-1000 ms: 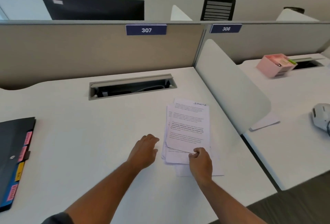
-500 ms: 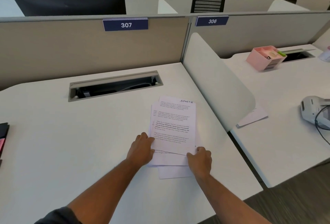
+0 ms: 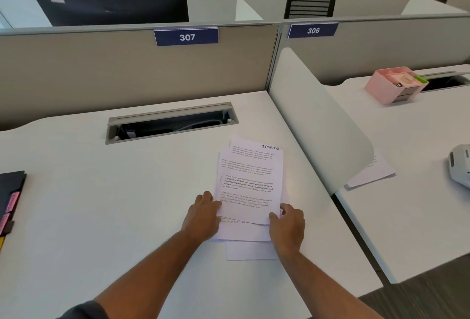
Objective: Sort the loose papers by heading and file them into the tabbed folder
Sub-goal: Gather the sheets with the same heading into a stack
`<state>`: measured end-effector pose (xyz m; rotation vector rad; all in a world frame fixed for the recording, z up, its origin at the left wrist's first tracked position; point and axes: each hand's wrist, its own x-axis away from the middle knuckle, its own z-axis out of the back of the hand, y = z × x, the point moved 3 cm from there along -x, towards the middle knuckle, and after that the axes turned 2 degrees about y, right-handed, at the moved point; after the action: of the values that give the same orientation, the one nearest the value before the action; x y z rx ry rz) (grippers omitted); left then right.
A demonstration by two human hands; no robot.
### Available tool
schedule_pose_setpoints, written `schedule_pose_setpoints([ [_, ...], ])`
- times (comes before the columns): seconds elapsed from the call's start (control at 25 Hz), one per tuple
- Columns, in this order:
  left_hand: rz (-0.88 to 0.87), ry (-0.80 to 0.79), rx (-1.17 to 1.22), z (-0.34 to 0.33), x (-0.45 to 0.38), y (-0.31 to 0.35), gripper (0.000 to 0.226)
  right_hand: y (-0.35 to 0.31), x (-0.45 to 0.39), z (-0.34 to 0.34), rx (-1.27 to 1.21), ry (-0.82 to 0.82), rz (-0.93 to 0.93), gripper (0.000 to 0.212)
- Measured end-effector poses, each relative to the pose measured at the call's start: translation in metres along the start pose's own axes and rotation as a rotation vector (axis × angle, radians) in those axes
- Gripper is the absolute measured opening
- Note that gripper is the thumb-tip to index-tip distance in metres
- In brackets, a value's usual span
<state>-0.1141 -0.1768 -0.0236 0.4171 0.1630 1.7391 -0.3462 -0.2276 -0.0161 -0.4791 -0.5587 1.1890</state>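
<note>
On the white desk [image 3: 101, 217], toward its right edge and just in front of the open cable tray [image 3: 170, 123], lies a loose, fanned stack of printed papers [image 3: 250, 181]; the sheets overlap unevenly, and the rearmost one shows the handwritten heading "SPORTS" at its top right corner, while the other headings are covered; a blank-looking sheet sticks out from under the stack toward the near edge. The left hand [image 3: 203, 214] rests at the stack's near left side, fingers loosely curled with their tips slipped under the edge of the top sheet, so it is neither flat open nor clamped; the right hand [image 3: 288, 227] sits at the near right corner of the stack, thumb pressed on the corner of the top sheet and fingers curled beside it, though whether it truly pinches the paper I cannot tell. At the far left edge of the desk the black tabbed folder [image 3: 11, 191] lies closed, only partly in view, with pink index tabs and one yellow tab jutting from its right side; it is well apart from the papers. Behind the desk stands a beige partition carrying the number plate 307 [image 3: 187, 37]; a white curved divider [image 3: 318, 115] separates this desk from the neighbouring one, where a pink desk organiser [image 3: 394, 84] stands near the back.
</note>
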Motion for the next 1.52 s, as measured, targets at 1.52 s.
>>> schedule_pose_setpoints([
  [1.52, 0.692, 0.291, 1.118, 0.033, 0.038, -0.058, 0.050, -0.022, 0.031, -0.008, -0.534, -0.608, -0.052, 0.013],
])
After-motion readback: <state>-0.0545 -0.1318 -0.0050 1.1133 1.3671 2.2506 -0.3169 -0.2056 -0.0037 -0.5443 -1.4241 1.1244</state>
